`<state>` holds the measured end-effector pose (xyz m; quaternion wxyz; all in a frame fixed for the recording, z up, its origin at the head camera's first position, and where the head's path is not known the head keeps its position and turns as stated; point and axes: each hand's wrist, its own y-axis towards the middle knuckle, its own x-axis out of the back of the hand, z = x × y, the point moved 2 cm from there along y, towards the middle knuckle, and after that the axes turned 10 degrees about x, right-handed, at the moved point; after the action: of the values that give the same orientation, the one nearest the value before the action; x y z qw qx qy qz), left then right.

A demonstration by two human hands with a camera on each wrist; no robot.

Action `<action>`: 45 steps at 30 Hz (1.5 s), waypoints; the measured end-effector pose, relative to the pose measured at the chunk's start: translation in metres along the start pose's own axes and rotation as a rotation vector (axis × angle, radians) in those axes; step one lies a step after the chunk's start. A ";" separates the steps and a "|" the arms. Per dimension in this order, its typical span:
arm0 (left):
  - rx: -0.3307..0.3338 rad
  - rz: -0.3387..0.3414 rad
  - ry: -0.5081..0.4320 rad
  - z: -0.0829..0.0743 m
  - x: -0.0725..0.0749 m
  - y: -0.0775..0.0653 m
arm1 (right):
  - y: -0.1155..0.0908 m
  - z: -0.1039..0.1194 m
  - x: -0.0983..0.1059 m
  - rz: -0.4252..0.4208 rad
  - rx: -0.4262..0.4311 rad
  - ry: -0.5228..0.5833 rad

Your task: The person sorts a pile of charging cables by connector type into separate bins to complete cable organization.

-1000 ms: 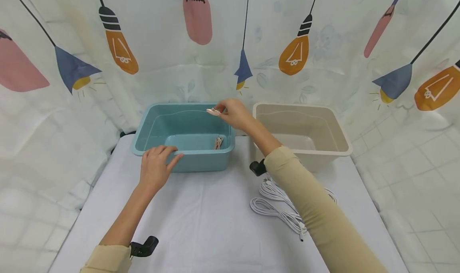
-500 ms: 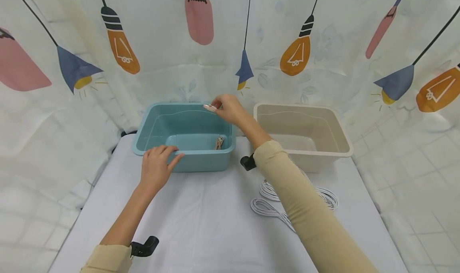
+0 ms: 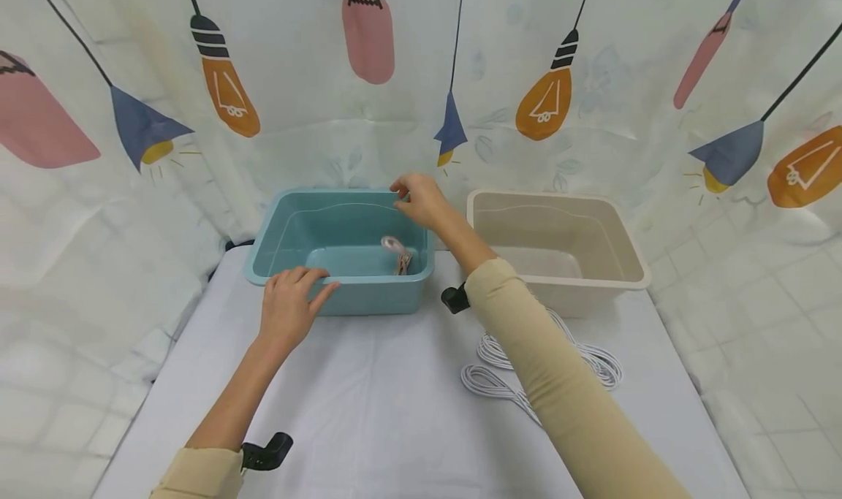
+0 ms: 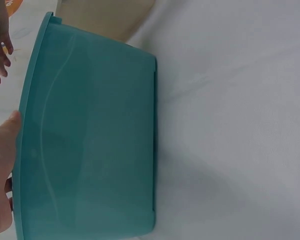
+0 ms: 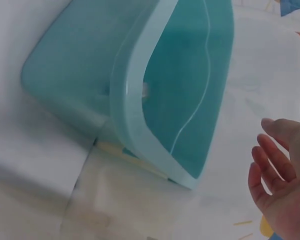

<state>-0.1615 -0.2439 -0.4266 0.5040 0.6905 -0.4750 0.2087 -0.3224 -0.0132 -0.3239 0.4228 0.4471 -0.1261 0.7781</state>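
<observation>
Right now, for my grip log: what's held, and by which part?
The left hand holds the blue tub by its front rim; the right hand holds nothing.

The blue tub (image 3: 362, 296) at eleven o'clock and beige tub (image 3: 585, 300) at one look smooth, slightly glossy plastic; the tablecloth (image 3: 381, 411) is matt fabric.
</observation>
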 end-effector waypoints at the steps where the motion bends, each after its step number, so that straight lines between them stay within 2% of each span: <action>1: 0.000 0.001 0.001 0.000 0.000 0.000 | -0.002 -0.001 0.000 -0.002 0.006 0.002; 10: 0.007 0.028 0.014 -0.004 0.000 0.004 | -0.022 -0.015 0.011 -0.036 0.018 0.023; 16: 0.040 0.087 0.044 -0.011 -0.004 0.010 | -0.038 -0.017 0.020 -0.075 0.010 0.018; 24: 0.048 0.160 0.072 -0.026 -0.007 0.018 | -0.060 -0.022 0.023 -0.141 0.037 0.062; 34: 0.017 0.163 0.071 -0.040 -0.017 0.025 | -0.094 -0.035 0.022 -0.158 0.024 0.094; 45: -0.036 0.139 0.037 -0.059 -0.025 0.031 | -0.129 -0.036 0.024 -0.200 0.074 0.025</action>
<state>-0.1888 -0.1811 -0.4059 0.5095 0.6427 -0.5159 0.2473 -0.2500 0.1000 -0.3486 0.4830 0.4631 -0.0468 0.7417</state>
